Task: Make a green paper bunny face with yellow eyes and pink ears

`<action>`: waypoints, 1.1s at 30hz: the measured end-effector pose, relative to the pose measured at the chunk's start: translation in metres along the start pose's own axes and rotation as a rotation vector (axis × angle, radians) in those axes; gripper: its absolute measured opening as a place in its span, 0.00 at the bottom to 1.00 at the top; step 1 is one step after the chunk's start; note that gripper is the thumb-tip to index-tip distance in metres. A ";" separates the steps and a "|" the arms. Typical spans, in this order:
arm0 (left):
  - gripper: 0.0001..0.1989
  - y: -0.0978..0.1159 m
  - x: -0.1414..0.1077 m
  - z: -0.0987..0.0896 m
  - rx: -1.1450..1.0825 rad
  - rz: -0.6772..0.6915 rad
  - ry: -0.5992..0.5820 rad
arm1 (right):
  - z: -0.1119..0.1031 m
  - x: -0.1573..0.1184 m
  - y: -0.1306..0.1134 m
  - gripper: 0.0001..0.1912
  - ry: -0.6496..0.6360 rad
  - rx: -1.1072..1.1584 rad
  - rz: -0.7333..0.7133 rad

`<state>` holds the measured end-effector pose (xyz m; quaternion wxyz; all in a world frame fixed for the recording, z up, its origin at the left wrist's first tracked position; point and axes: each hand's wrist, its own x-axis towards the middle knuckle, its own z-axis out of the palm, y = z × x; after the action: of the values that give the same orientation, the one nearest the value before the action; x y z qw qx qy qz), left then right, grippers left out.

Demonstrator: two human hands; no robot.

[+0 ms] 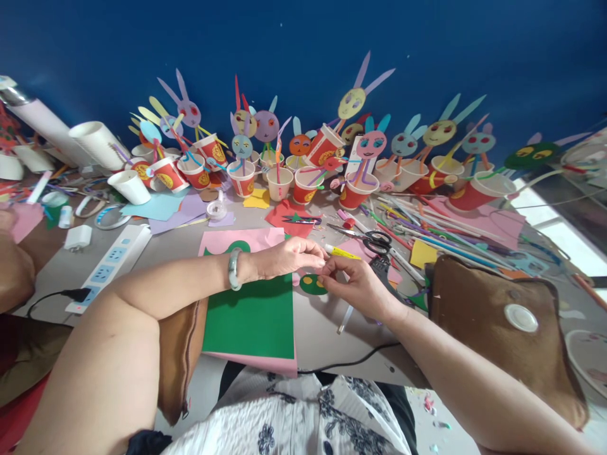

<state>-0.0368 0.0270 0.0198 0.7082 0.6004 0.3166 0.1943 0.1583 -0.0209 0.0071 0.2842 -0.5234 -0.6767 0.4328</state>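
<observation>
My left hand (pixel 290 258), with a pale bangle (pixel 234 269) on its wrist, reaches across green paper (pixel 249 316) lying on pink paper (pixel 279 363). Its fingers are pinched, and whatever they hold is too small to make out. My right hand (pixel 356 287) meets it almost fingertip to fingertip, also in a pinch; its contents are hidden. Just under the right fingertips lies a green oval paper face (pixel 310 284) with yellow eye spots. A yellow marker-like stick (pixel 342 253) lies behind the hands, beside black-handled scissors (pixel 377 242).
Red and white paper cups (pixel 353 193) with paper rabbit figures line the blue wall. A white power strip (pixel 110 268) lies left, a brown bag (pixel 497 328) right. Pipe cleaners (pixel 427 234) spread behind the bag. Another person's arm (pixel 14 265) rests at far left.
</observation>
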 end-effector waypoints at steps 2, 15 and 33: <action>0.13 -0.002 0.001 -0.001 0.023 0.023 0.033 | -0.001 0.001 0.001 0.09 -0.002 0.018 -0.006; 0.19 -0.012 0.011 -0.009 -0.051 0.158 0.198 | -0.009 0.004 0.002 0.14 0.210 0.272 0.080; 0.12 -0.005 0.004 -0.002 0.085 0.136 0.212 | -0.009 0.005 0.002 0.16 0.191 0.260 0.081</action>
<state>-0.0359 0.0304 0.0140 0.6299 0.6258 0.3564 0.2908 0.1652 -0.0139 0.0094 0.3947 -0.5480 -0.5634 0.4760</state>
